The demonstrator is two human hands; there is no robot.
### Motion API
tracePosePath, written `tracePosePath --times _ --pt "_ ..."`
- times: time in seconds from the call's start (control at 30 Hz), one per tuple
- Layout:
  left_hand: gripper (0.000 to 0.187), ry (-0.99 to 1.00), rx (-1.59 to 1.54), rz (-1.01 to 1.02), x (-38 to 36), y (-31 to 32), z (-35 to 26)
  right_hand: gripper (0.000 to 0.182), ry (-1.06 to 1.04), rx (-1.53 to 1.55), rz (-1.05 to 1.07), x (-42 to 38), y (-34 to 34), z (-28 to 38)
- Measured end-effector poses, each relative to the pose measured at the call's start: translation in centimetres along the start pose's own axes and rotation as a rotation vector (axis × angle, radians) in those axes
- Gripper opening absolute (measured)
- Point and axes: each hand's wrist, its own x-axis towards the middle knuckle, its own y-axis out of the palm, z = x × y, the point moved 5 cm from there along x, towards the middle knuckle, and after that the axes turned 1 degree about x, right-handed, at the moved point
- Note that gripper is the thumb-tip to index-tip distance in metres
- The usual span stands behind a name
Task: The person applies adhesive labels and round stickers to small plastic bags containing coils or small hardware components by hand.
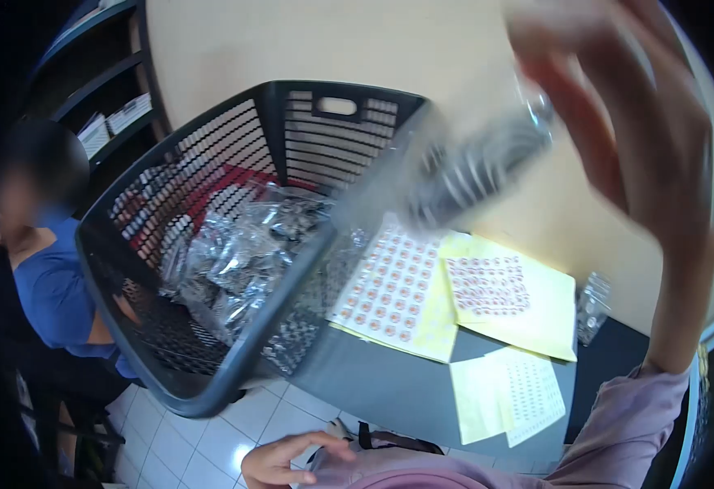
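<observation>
My right hand (pixel 630 106) is raised at the upper right, blurred by motion. Its fingers pinch a clear plastic bag (pixel 481 167) with a dark, ribbed-looking item inside, which I cannot make out further. The bag hangs just right of a dark grey plastic laundry basket (pixel 279 314), in front of the wall. Inside the basket lies a heap of clear plastic packets (pixel 247 244) with grey and black contents, and something red behind them. Low in the view, my left hand (pixel 287 462) holds nothing, its fingers apart, close to my body.
Sticker sheets (pixel 393 281) with orange round prints and yellow backings (pixel 548 306) lie on the grey table (pixel 373 383). A small clear packet (pixel 593 306) rests near the wall. At left, a person in blue (pixel 55 285) is beside dark shelves (pixel 100 90). White floor tiles show below.
</observation>
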Motion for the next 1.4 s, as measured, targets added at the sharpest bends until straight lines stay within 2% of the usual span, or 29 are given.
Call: tracePosePath --times 0.07,0.1,0.13,0.2,0.23,0.33,0.4,0.43,0.53,0.57,0.6,0.67,0.7,0.77,0.8,0.87,0.9,0.93,1.0,1.03,1.17,1.23,1.33,1.4 --pt "0.058 0.052 0.187 -0.158 3.3 -0.1 -1.0 0.030 0.037 0.118 0.194 -2.8 -1.5 2.2" --pt "0.066 0.131 0.205 -0.203 5.1 0.1 -1.8 0.030 0.092 0.292 0.175 -3.7 -2.1 3.8" --pt "0.075 0.206 0.224 -0.248 7.0 0.4 -2.6 0.024 0.121 0.297 0.162 -5.1 -2.1 5.2" --pt "0.080 0.312 0.188 -0.258 11.0 1.0 -3.7 0.011 0.062 0.273 0.294 -8.3 -1.2 8.5" --pt "0.080 0.306 0.187 -0.246 13.2 1.9 -3.8 0.011 -0.009 0.310 0.331 -9.7 -1.1 9.6" --pt "0.076 0.297 0.306 -0.246 18.5 5.2 -3.1 0.007 -0.017 0.399 0.437 -13.1 -0.2 12.8" --pt "0.067 0.179 0.565 -0.256 20.7 6.7 -1.3 0.008 0.017 0.465 0.420 -14.8 0.2 14.2" --pt "0.056 0.171 0.618 -0.225 21.5 6.9 0.2 0.008 0.019 0.466 0.426 -15.2 0.0 14.3" --pt "0.048 0.116 0.517 -0.318 22.3 6.6 3.5 0.006 0.097 0.558 0.407 -16.3 -0.4 14.2" --pt "0.045 0.117 0.379 -0.377 22.4 6.8 4.0 0.013 0.251 0.611 0.287 -16.7 -0.7 13.1" --pt "0.045 0.118 0.381 -0.382 22.6 6.8 4.5 0.019 0.404 0.660 0.163 -17.2 -1.1 12.1" --pt "0.047 0.290 -0.228 -0.392 22.9 6.2 5.6 0.043 0.808 0.750 -0.053 -19.7 -1.8 10.4" --pt "0.050 0.281 -0.080 -0.423 22.6 6.6 5.1 0.044 1.018 0.750 -0.155 -20.9 -1.8 10.5" --pt "0.051 0.259 -0.118 -0.397 22.4 7.1 4.8 0.042 1.413 0.856 -0.327 -23.3 -1.2 11.8" --pt "0.052 0.232 -0.160 -0.363 22.4 7.3 4.9 0.042 1.410 0.866 -0.331 -23.6 -0.8 13.0" --pt "0.053 0.252 -0.077 -0.399 22.2 7.0 5.0 0.043 1.688 1.365 -0.463 -24.8 1.5 15.0" --pt "0.053 0.218 -0.049 -0.377 22.2 7.2 4.8 0.032 1.656 1.457 -0.474 -24.6 1.7 15.2" --pt "0.054 0.184 -0.022 -0.354 22.2 7.4 4.7 0.032 1.654 1.468 -0.473 -24.5 1.9 15.5" --pt "0.052 0.218 0.075 -0.373 22.2 7.5 4.2 0.019 1.754 1.636 -0.448 -24.4 2.6 16.8" --pt "0.051 0.251 0.171 -0.382 22.2 7.5 3.9 0.011 1.761 1.682 -0.580 -24.5 2.9 17.1" --pt "0.046 0.280 0.247 -0.499 21.6 5.9 4.1 0.012 1.736 1.716 -0.530 -24.5 4.1 17.7" --pt "0.042 0.213 0.156 -0.531 21.5 5.2 4.6 0.012 1.621 1.746 -0.397 -23.9 4.5 17.9" --pt "0.039 0.213 0.130 -0.594 21.7 5.0 4.9 0.012 1.750 1.680 -0.465 -23.6 4.3 17.4" --pt "0.037 0.205 0.188 -0.581 21.9 5.3 4.6 0.013 1.722 1.725 -0.462 -24.3 4.6 17.6"
